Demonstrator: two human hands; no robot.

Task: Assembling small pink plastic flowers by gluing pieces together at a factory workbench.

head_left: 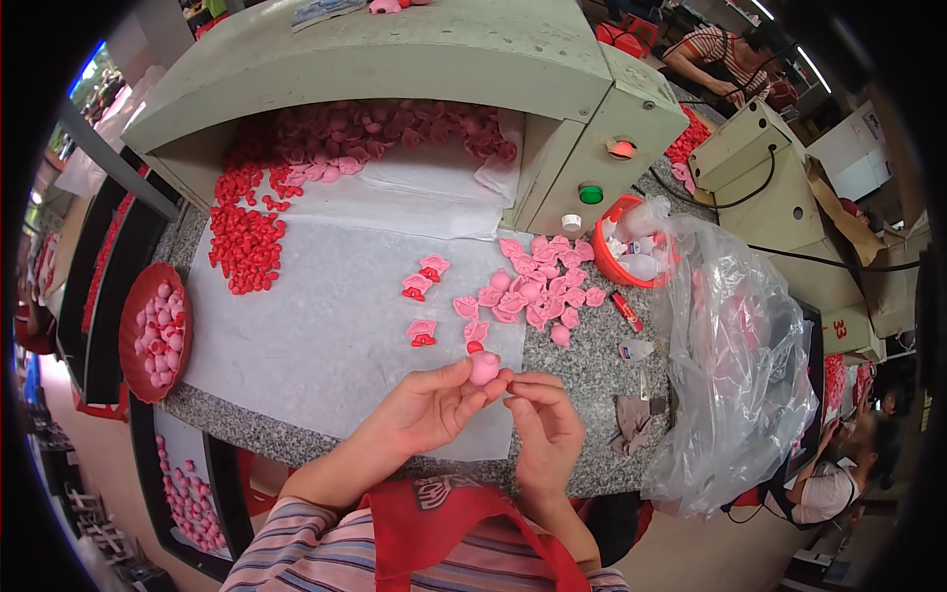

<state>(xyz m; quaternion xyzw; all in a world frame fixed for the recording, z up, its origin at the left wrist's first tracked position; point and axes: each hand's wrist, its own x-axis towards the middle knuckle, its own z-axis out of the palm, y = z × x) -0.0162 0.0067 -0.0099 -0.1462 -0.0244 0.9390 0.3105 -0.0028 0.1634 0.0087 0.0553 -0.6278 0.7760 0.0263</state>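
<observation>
- Right now the left hand [426, 409] pinches a small round pink piece [483, 369] between thumb and fingertips, just above the near edge of the white sheet [326, 316].
- The right hand [545, 426] sits at about 3 o'clock from it, fingers curled in, fingertips touching the same piece.
- At 12 o'clock, close by, lie little pink-and-red assembled pieces [422, 333].
- At 1 o'clock a heap of pink parts [541, 281] lies on the speckled bench [592, 375].
- Farther at 2 o'clock stand a red bowl [610, 259] and a clear plastic bag [740, 365].
- At 10 o'clock lie loose red parts [242, 247]; at 9 o'clock, a red tray [130, 335] of pink balls.
</observation>
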